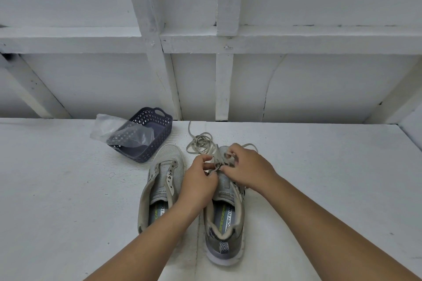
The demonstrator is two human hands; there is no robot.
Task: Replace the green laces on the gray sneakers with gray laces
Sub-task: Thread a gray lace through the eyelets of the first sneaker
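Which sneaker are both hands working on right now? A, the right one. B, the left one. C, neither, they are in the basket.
A: the left hand and right hand both pinch the gray lace over the right sneaker; the left sneaker lies unlaced beside it.

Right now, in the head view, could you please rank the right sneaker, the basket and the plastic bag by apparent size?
1. right sneaker, though it lies nearest the camera
2. basket
3. plastic bag, close to the basket, so unsure
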